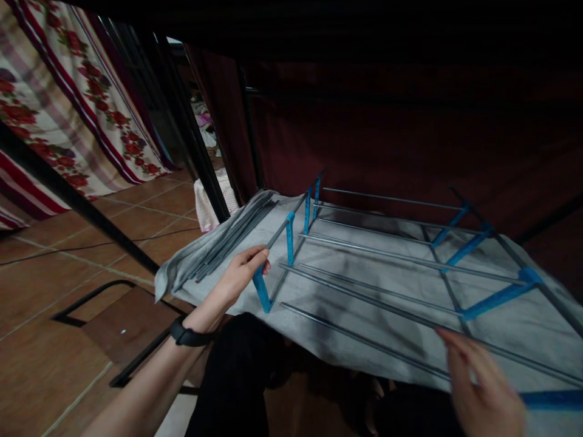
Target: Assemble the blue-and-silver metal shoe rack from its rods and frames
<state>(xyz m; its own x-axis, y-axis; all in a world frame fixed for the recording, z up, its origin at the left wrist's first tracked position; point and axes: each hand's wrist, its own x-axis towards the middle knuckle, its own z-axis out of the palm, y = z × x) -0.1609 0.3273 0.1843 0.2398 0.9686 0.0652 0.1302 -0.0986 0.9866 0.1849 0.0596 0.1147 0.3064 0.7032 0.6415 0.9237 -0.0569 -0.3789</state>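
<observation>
My left hand [248, 267] is closed around a grey metal rod on the left side of a rack, beside a blue plastic connector [262, 291]. A dark watch band [194, 332] circles that wrist. My right hand [485, 385], slightly blurred, is by the front rods on the right, fingers stretched out and fingertips at a long grey rod [355, 292]; part of the hand hides what is behind it. Several long rods run across to the right side frame, which has blue connectors [498, 300]. Their left ends lie near the left frame, some visibly apart from it.
Loose grey rods [232, 240] lie in a bundle on the grey cloth [364, 340] left of the rack. Black posts [194, 127] and a dark red curtain [387, 139] bound the surface. A folding chair [121, 325] stands on the tiled floor [40, 291] at left, near a floral curtain [86, 103].
</observation>
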